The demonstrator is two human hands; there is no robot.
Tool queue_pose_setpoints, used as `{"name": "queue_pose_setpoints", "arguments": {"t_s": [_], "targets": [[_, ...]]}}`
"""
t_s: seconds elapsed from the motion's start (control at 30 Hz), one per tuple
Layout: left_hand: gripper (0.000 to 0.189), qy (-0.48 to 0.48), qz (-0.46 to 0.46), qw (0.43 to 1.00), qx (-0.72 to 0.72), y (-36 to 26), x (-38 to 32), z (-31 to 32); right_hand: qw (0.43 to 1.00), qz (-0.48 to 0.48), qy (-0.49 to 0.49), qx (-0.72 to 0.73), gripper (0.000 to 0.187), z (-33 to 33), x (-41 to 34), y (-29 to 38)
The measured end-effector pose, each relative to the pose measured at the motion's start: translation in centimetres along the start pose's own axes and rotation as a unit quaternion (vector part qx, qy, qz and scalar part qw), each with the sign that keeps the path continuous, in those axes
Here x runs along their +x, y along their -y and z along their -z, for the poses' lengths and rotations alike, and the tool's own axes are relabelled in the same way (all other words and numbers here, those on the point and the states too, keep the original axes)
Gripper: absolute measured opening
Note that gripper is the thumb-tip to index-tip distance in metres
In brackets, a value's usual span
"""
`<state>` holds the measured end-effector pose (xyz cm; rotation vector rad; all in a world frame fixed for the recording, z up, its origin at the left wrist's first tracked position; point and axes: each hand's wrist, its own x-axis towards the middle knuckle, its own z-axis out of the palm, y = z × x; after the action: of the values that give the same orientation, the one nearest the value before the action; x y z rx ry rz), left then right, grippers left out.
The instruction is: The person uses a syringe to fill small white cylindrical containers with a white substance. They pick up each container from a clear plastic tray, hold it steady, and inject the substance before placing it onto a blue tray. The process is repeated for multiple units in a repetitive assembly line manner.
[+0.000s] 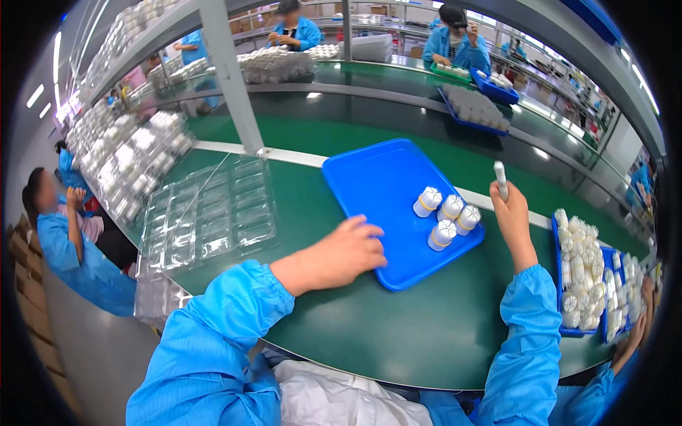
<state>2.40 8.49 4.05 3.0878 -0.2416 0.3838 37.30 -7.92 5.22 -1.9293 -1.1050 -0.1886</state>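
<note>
A blue plastic tray [373, 175] lies at an angle on the green work table. Several white cylindrical bundles [442, 235], each with a yellowish band around it, stand in its right part. My left hand [341, 253] is over the tray's left rim, fingers spread and slightly bent, with nothing seen in it. To the right of the tray, my right hand [511, 213] is raised and grips a slim white stick-like piece [500, 178], whose upper end sticks out above the fingers.
An empty clear plastic blister tray [213, 213] lies at left, before stacks of filled ones [133, 154]. A metal post [232, 80] rises behind. Blue trays heaped with white bundles [581, 266] stand at right, beside a co-worker's arm [634, 335]. Other people work across the line.
</note>
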Motion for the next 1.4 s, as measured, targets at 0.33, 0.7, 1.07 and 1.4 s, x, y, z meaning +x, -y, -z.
{"name": "queue_pose_setpoints", "arguments": {"t_s": [0.33, 0.7, 1.07, 1.4], "targets": [[0.019, -0.064, 0.302, 0.950, 0.044, 0.4, -1.3, 1.6, 0.939, -0.137, 0.260, 0.177, 0.019, -4.5, -4.6, 4.8], [0.052, -0.186, 0.276, 0.937, -0.108, 2.2, -0.7, 0.0, 0.971, 0.166, 0.165, 0.038, 0.024, -4.9, -8.0, 11.1], [0.081, -0.079, 0.292, 0.949, -0.095, 3.9, 3.9, 1.0, 0.969, 0.181, 0.164, -0.035, 0.081, -6.8, -7.0, 11.6], [0.050, -0.033, 0.184, 0.979, -0.075, 5.5, 5.8, 0.3, 0.958, 0.196, 0.188, -0.094, 0.045, -7.9, -5.6, 13.2]]}}
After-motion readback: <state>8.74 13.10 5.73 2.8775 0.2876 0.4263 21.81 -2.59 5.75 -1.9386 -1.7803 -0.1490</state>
